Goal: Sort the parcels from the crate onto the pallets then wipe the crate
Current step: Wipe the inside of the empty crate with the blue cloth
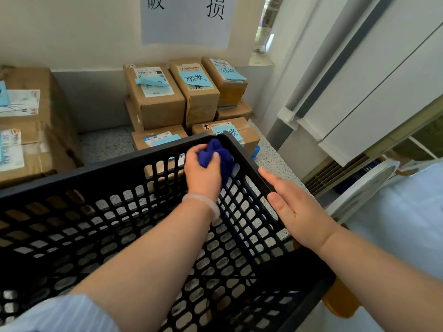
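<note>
A black lattice crate (79,180) fills the lower part of the head view and holds no parcels. My left hand (202,172) reaches inside it and grips a bunched dark blue cloth (219,153) against the far right inner corner. My right hand (294,207) rests on the crate's right rim, fingers straight along the outside and thumb on the edge. Several brown cardboard parcels (155,97) with blue sticky notes are stacked on the floor behind the crate, below a paper sign (185,20) on the wall.
Larger cardboard boxes (31,121) are piled at the left. A white cabinet or appliance (374,97) stands at the right with a vent grille below. A white round object (364,185) lies near my right wrist. Speckled floor shows between the box stacks.
</note>
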The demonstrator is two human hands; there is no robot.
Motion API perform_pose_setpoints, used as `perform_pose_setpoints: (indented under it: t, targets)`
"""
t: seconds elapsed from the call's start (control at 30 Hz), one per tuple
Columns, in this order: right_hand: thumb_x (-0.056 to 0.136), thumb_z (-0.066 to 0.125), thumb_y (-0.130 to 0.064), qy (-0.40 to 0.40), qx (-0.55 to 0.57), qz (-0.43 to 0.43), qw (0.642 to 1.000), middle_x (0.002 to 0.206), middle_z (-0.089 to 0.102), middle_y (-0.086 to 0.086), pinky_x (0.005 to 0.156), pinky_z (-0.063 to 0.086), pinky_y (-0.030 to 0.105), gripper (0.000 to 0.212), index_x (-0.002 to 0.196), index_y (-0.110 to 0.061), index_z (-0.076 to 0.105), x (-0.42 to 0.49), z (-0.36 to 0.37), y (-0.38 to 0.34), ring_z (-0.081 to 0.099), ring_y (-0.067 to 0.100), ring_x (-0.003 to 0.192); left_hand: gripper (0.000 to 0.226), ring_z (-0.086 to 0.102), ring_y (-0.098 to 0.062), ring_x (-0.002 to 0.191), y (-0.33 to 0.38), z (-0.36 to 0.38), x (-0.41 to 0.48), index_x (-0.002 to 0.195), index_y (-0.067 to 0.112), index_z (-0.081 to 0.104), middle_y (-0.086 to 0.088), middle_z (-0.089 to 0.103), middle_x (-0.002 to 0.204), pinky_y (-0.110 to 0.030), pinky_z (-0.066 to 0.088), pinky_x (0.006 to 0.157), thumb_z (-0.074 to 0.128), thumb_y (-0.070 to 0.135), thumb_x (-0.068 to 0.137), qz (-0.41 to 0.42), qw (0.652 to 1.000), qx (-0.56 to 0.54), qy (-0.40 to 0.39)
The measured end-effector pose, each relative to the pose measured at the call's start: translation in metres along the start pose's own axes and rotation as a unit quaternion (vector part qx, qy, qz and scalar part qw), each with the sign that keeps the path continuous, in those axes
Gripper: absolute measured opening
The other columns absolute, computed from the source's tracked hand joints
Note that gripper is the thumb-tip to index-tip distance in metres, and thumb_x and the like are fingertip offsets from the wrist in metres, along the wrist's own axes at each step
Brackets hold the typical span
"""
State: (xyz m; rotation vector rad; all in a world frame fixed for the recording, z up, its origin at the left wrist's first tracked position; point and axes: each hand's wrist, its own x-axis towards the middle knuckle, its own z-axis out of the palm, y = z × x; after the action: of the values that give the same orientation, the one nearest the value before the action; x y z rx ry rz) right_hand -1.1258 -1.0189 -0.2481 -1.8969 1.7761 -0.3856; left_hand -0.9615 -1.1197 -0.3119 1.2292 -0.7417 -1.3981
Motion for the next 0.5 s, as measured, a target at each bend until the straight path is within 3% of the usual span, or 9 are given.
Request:
perform_pose_setpoints:
  t: [0.1,0.2,0.37,0.43,0.5]
  targets:
    - [0.093,0.028,-0.053,0.005,-0.005,-0.015,1.0,0.143,0.033,-0.024,0.102,0.012,0.0,0.059,0.15,-0.036,0.027,0.002,0.0,0.001,0.024,-0.013,0.132,0.041,0.045,-0.019,0.118,-0.033,0.012,-0.021,0.114,0.043,0.047,-0.001,0.039,0.135,-0.038,0.041,0.102,0.064,0.015,0.089,0.034,0.991,0.121,-0.045]
    - [0.097,0.03,-0.052,0.007,-0.005,-0.017,1.0,0.142,0.033,-0.023,0.1,0.01,-0.004,0.056,0.15,-0.034,0.028,0.004,0.001,0.004,0.024,-0.015,0.13,0.041,0.054,-0.025,0.113,-0.058,0.003,-0.035,0.099,0.045,0.049,-0.008,0.053,0.127,-0.035,0.044,0.099,0.065,0.015,0.076,0.031,0.985,0.156,-0.064]
    - [0.093,0.035,-0.05,0.012,-0.017,-0.024,0.999,0.151,0.037,-0.015,0.113,0.019,0.015,0.06,0.151,-0.034,0.029,0.006,0.005,0.007,0.029,-0.005,0.137,0.039,0.059,-0.021,0.088,-0.072,-0.008,-0.073,0.088,0.039,0.05,0.001,0.061,0.097,-0.032,0.048,0.08,0.063,0.005,0.078,-0.026,0.948,0.253,-0.193]
    - [0.092,0.033,-0.055,0.015,-0.014,-0.025,0.999,0.153,0.038,-0.01,0.116,0.024,0.026,0.062,0.151,-0.034,0.03,0.006,0.005,0.008,0.032,0.002,0.139,0.035,0.058,-0.02,0.08,-0.074,-0.009,-0.092,0.094,0.036,0.049,0.004,0.059,0.092,-0.026,0.046,0.069,0.062,0.006,0.082,-0.049,0.931,0.261,-0.252]
    - [0.094,0.034,-0.054,0.017,-0.021,-0.024,0.999,0.153,0.039,-0.008,0.116,0.026,0.029,0.061,0.151,-0.034,0.03,0.005,0.005,0.008,0.034,0.004,0.139,0.034,0.057,-0.02,0.085,-0.079,-0.009,-0.109,0.106,0.032,0.052,0.002,0.056,0.096,-0.021,0.045,0.07,0.061,0.008,0.085,-0.047,0.89,0.319,-0.322]
